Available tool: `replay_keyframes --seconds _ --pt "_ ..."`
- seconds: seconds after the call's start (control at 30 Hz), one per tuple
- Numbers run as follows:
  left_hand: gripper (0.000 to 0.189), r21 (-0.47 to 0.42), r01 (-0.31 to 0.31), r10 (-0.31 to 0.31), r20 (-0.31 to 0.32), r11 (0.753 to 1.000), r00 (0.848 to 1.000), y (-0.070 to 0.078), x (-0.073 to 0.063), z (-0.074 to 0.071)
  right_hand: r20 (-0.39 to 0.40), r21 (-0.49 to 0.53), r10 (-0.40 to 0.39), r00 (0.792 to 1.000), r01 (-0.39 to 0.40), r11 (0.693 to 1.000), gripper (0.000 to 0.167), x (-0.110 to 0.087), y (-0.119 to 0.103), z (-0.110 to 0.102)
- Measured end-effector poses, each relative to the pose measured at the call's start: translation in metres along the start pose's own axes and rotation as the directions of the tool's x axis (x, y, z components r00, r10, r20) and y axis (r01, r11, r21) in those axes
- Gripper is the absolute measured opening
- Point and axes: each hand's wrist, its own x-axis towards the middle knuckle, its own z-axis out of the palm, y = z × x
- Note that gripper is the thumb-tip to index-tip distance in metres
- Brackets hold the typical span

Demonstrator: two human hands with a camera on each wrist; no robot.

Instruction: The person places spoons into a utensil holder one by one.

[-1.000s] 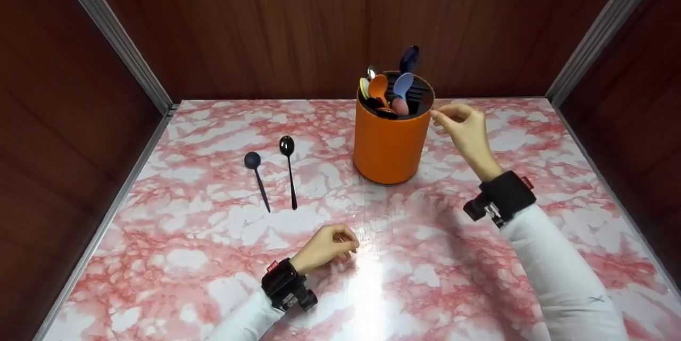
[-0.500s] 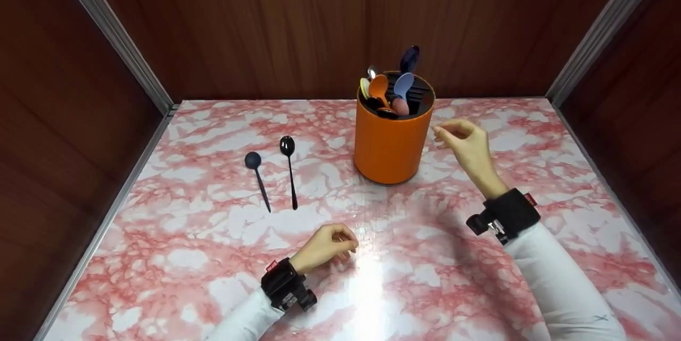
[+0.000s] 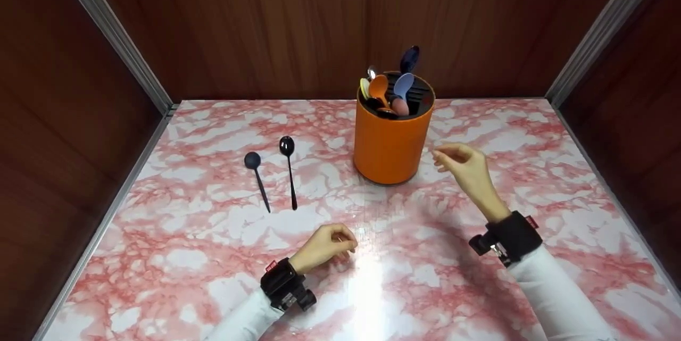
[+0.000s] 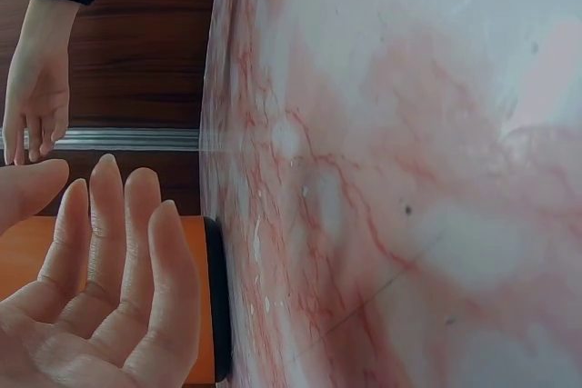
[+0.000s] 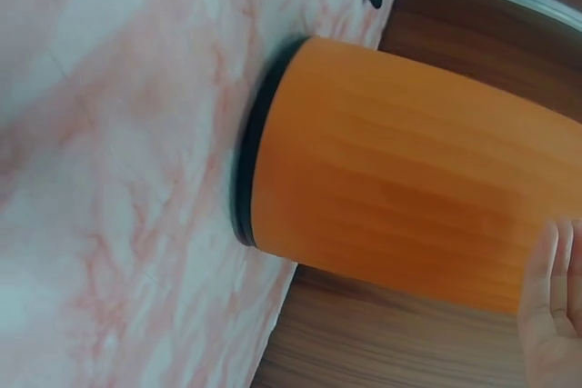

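Note:
In the head view an orange cylindrical utensil holder (image 3: 389, 149) with a black slotted insert stands upright toward the back of the table. Several spoons rise from it, among them an orange spoon (image 3: 379, 86), a light blue spoon (image 3: 403, 84) and a dark blue spoon (image 3: 409, 59). My right hand (image 3: 465, 168) hovers just right of the holder, fingers loosely bent, holding nothing. Nearer the front, my left hand (image 3: 327, 247) hangs relaxed and holds nothing; its loosely bent fingers (image 4: 123, 252) show in the left wrist view.
Two more spoons lie left of the holder: a matte dark spoon (image 3: 252, 160) and a glossy black spoon (image 3: 287, 147). Brown wood-grain panels (image 3: 266, 27) with grey metal corner strips enclose the back and sides of the pink marbled table (image 3: 186, 213).
My right hand has drawn away from the holder's rim, coming down and toward the front along its right side. The left hand, the holder and the spoons stay where they were.

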Motion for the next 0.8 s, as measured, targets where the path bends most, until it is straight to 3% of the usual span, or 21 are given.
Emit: replay_keyframes --seconds 0.47,0.57,0.7,0.8 --pt "0.017 -0.008 0.005 -0.005 -0.013 1.0 1.0 -0.001 0.001 -0.002 -0.031 0.067 0.003 1.0 -0.001 0.998 0.027 -0.029 0.013 -0.005" --pt "0.017 0.011 0.003 -0.003 -0.019 1.0 1.0 -0.013 0.008 -0.005 -0.029 0.091 0.006 1.0 -0.003 0.996 0.025 -0.035 0.015 -0.006" --pt "0.018 0.062 -0.042 0.044 -0.021 0.997 0.999 -0.03 0.02 -0.012 0.013 0.096 -0.001 1.0 0.0 0.995 0.024 -0.044 0.019 -0.007" --pt "0.019 0.071 -0.062 0.064 -0.02 0.996 0.998 -0.03 0.025 -0.018 0.045 0.075 -0.01 0.999 0.007 0.997 0.023 -0.05 0.023 -0.007"
